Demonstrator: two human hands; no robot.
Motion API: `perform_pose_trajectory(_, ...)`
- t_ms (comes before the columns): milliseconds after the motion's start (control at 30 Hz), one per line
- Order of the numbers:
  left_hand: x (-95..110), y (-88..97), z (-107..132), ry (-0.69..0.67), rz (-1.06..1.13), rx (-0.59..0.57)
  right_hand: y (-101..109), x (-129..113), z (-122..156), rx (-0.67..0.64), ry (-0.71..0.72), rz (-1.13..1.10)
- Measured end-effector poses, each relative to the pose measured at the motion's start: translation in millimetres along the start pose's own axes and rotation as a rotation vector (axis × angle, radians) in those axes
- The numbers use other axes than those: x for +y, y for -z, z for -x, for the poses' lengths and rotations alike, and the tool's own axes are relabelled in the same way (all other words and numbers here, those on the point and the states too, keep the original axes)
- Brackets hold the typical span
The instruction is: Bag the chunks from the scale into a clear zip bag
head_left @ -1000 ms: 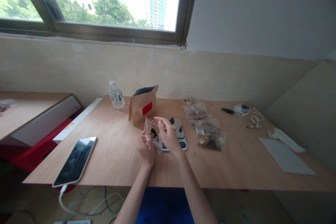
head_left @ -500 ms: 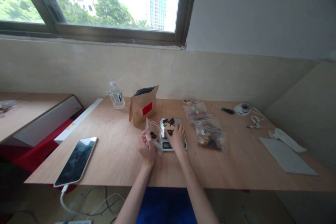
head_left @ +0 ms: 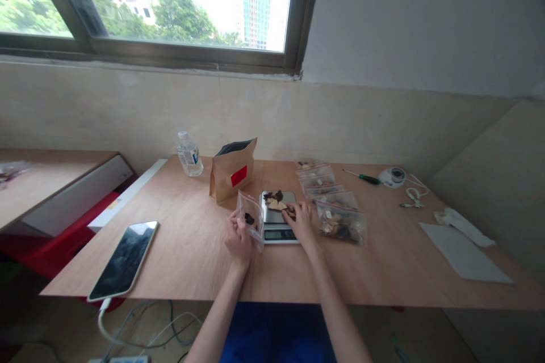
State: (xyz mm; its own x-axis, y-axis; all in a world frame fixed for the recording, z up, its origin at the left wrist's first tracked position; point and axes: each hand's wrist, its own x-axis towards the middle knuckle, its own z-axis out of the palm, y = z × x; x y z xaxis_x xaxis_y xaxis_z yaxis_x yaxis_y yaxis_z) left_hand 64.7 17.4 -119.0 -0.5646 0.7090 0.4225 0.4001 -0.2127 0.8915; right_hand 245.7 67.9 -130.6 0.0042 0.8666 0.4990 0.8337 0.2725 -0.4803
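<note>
The clear zip bag point(head_left: 250, 218) stands nearly upright in the left hand point(head_left: 237, 236), just beside the digital kitchen scale point(head_left: 276, 234) and above the plywood worktop point(head_left: 179, 255). Its long axis rises from the bottom corner near the scale, tilting slightly, and its zip edge is at the top, slanting down to the right. The left hand's fingers curl around the lower part of the bag, gripping it, with a dark piece point(head_left: 249, 219) visible inside.

The right hand point(head_left: 301, 222) lies over the near right edge of the scale's steel pan point(head_left: 268, 197), its fingertips on a small heap of dark and tan dried pieces point(head_left: 276, 202). Whether those fingers pinch a piece or only rest on it, I cannot tell.

The step in hand appears to be handling these pieces on the scale, with the bag held ready close by. Moving a piece into the bag would call for a firm pinch and a short carry left to the bag's top, which would need to be open.

A row of filled zip bags point(head_left: 340, 226) lies to the right, and a brown paper pouch point(head_left: 232, 176) stands behind.
</note>
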Motion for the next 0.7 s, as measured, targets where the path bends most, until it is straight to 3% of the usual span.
perform_pose_trajectory(367, -0.7, 0.2, -0.2, 0.001, -0.014, 0.006, 16.9, -14.6, -9.8, 0.171, -0.19, -0.225)
perform_pose_trajectory(567, -2.8, -0.7, 0.6, 0.017, -0.004, -0.011, 31.0, -74.3, -23.8, 0.061, -0.133, -0.543)
perform_pose_trajectory(700, -1.4, 0.8, 0.5, 0.006, -0.032, 0.005, 35.4, -117.7, -28.8, -0.113, 0.009, -0.635)
